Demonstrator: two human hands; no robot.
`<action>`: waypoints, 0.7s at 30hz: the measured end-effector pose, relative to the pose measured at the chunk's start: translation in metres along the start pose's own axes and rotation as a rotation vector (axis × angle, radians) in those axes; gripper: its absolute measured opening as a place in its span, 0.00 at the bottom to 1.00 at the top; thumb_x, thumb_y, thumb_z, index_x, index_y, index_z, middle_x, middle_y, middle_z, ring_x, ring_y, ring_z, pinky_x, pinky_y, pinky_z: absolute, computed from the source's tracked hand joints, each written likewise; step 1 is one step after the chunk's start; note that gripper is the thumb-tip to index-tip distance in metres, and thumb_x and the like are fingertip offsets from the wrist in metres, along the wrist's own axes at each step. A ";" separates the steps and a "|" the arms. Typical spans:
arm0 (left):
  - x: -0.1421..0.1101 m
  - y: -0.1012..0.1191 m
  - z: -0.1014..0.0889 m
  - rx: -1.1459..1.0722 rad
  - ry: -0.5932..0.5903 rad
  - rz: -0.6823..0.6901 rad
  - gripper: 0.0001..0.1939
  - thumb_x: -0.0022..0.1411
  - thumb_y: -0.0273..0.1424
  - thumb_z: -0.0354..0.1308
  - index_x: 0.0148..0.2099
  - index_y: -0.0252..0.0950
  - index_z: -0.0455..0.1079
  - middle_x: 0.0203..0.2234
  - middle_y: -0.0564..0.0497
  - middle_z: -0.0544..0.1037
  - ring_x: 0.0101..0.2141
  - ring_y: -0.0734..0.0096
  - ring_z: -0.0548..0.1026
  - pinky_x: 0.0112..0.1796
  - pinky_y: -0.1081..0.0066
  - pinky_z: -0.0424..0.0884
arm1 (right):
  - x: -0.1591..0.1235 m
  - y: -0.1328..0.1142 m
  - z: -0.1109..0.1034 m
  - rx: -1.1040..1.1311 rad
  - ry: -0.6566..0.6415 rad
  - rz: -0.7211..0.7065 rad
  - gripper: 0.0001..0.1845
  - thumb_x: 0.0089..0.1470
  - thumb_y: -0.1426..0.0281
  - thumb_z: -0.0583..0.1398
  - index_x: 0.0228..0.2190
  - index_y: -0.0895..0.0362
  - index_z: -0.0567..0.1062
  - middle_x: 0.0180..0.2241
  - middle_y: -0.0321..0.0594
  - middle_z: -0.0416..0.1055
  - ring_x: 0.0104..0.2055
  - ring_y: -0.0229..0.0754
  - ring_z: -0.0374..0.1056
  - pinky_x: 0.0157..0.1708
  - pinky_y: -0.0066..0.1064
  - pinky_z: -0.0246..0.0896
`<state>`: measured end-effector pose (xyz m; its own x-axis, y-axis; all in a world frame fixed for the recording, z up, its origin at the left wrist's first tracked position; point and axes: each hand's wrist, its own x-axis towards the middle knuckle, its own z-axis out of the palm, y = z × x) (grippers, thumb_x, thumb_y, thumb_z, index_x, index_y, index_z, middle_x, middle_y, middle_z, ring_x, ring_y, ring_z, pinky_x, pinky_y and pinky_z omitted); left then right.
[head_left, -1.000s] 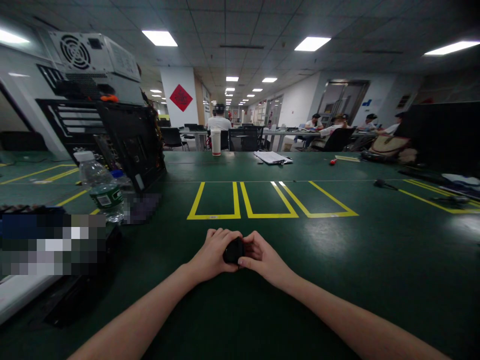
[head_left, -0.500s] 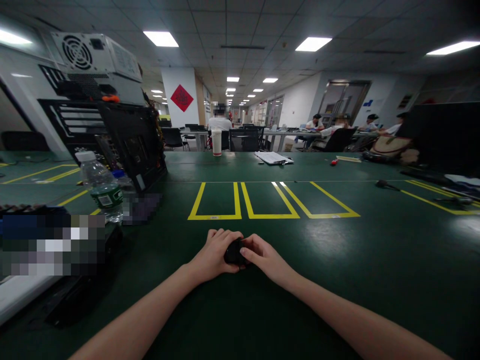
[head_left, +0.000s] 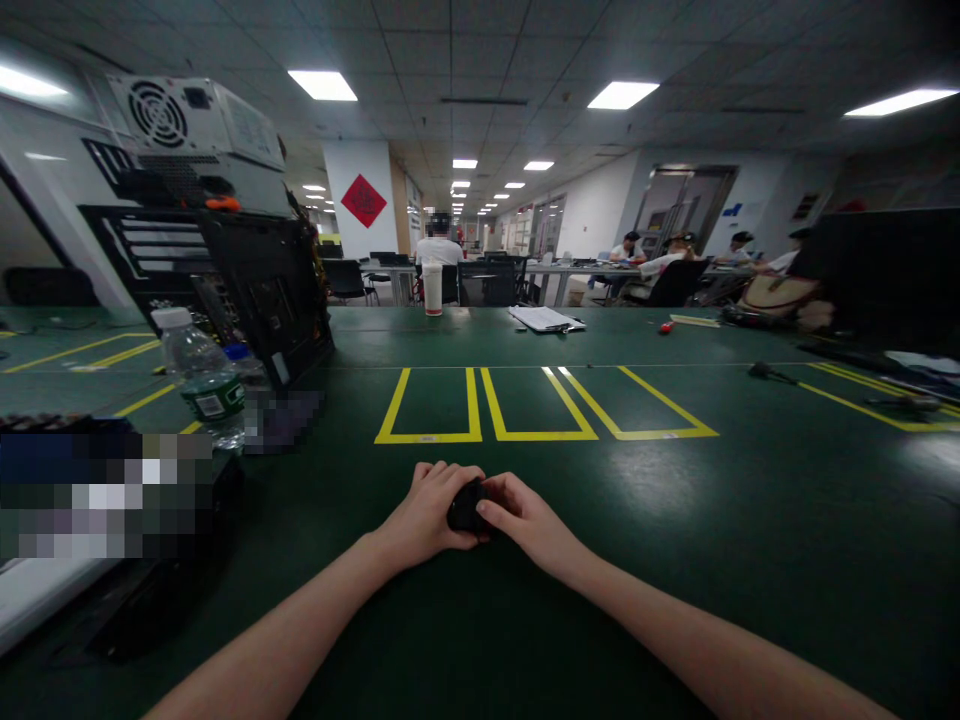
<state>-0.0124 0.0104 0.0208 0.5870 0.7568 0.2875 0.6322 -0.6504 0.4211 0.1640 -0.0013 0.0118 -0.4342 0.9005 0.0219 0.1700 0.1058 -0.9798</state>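
A small, rounded black object [head_left: 466,507] is held between my two hands, low over the green tabletop [head_left: 570,620]. Its kind cannot be made out. My left hand [head_left: 433,507] wraps around its left side, thumb near me and fingers over the far side. From the right, my right hand [head_left: 523,514] grips it with the thumb on its near face and the fingers curled behind. Much of the object is hidden by the fingers. Beyond the hands, yellow tape outlines [head_left: 427,438] mark the tabletop.
At left stand a water bottle [head_left: 206,375] and an opened computer case [head_left: 262,300] with a power supply [head_left: 199,120] on top. Farther back are a white cup [head_left: 433,290] and a clipboard [head_left: 547,319]. A black cable [head_left: 769,374] lies at right. Several people sit beyond.
The view has shifted very slightly. Both hands keep nearly the same place and grip on the black object.
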 end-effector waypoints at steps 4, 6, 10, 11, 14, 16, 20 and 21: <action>0.001 -0.002 0.004 0.017 0.007 -0.010 0.27 0.45 0.34 0.61 0.47 0.41 0.56 0.40 0.52 0.68 0.38 0.64 0.64 0.40 0.66 0.54 | -0.002 -0.003 0.001 0.034 -0.037 -0.069 0.13 0.46 0.65 0.57 0.34 0.55 0.62 0.37 0.36 0.63 0.41 0.40 0.62 0.40 0.35 0.60; 0.001 -0.001 0.003 0.017 0.007 -0.013 0.27 0.45 0.34 0.61 0.47 0.41 0.56 0.40 0.52 0.68 0.39 0.64 0.64 0.40 0.66 0.54 | -0.003 -0.004 0.002 0.038 -0.029 -0.068 0.13 0.46 0.65 0.57 0.34 0.55 0.62 0.38 0.36 0.63 0.42 0.40 0.62 0.40 0.35 0.60; -0.001 0.003 -0.005 -0.006 -0.021 -0.001 0.26 0.47 0.36 0.59 0.48 0.42 0.56 0.41 0.52 0.67 0.40 0.64 0.64 0.41 0.66 0.55 | -0.002 -0.002 0.003 0.035 0.010 -0.032 0.12 0.49 0.61 0.54 0.35 0.55 0.62 0.36 0.37 0.63 0.40 0.40 0.62 0.37 0.34 0.62; -0.001 0.004 -0.007 -0.016 -0.031 -0.001 0.25 0.48 0.36 0.58 0.49 0.42 0.55 0.41 0.51 0.67 0.40 0.64 0.64 0.41 0.65 0.55 | -0.002 -0.002 0.003 0.031 0.015 -0.022 0.13 0.49 0.61 0.54 0.35 0.55 0.62 0.37 0.37 0.64 0.40 0.40 0.62 0.38 0.35 0.62; -0.001 0.005 -0.007 -0.032 -0.032 -0.012 0.25 0.48 0.36 0.58 0.49 0.41 0.55 0.41 0.51 0.67 0.40 0.64 0.64 0.41 0.65 0.55 | -0.001 0.000 0.001 0.008 0.011 0.009 0.15 0.49 0.61 0.54 0.38 0.55 0.62 0.39 0.38 0.63 0.43 0.41 0.61 0.42 0.36 0.59; 0.000 0.005 -0.005 -0.022 -0.010 -0.024 0.26 0.46 0.36 0.60 0.48 0.41 0.56 0.40 0.51 0.67 0.39 0.64 0.64 0.41 0.64 0.55 | -0.001 -0.001 0.000 0.007 -0.012 0.017 0.15 0.48 0.62 0.55 0.38 0.55 0.63 0.40 0.38 0.64 0.43 0.41 0.61 0.42 0.37 0.59; 0.000 0.006 -0.006 -0.018 -0.030 -0.015 0.24 0.47 0.33 0.59 0.47 0.41 0.56 0.40 0.52 0.67 0.39 0.65 0.64 0.41 0.65 0.55 | -0.003 -0.004 0.001 0.035 -0.050 -0.040 0.14 0.46 0.65 0.58 0.36 0.55 0.63 0.40 0.37 0.63 0.43 0.41 0.61 0.42 0.36 0.60; 0.000 0.006 -0.007 -0.023 -0.037 -0.007 0.24 0.48 0.33 0.59 0.47 0.41 0.56 0.40 0.52 0.67 0.39 0.65 0.64 0.41 0.65 0.55 | -0.003 -0.005 0.001 0.035 -0.046 -0.052 0.14 0.46 0.66 0.58 0.36 0.55 0.62 0.39 0.36 0.63 0.43 0.41 0.61 0.42 0.36 0.60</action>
<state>-0.0121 0.0065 0.0296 0.6010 0.7584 0.2523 0.6252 -0.6428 0.4427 0.1638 -0.0052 0.0160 -0.4824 0.8736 0.0642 0.1156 0.1362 -0.9839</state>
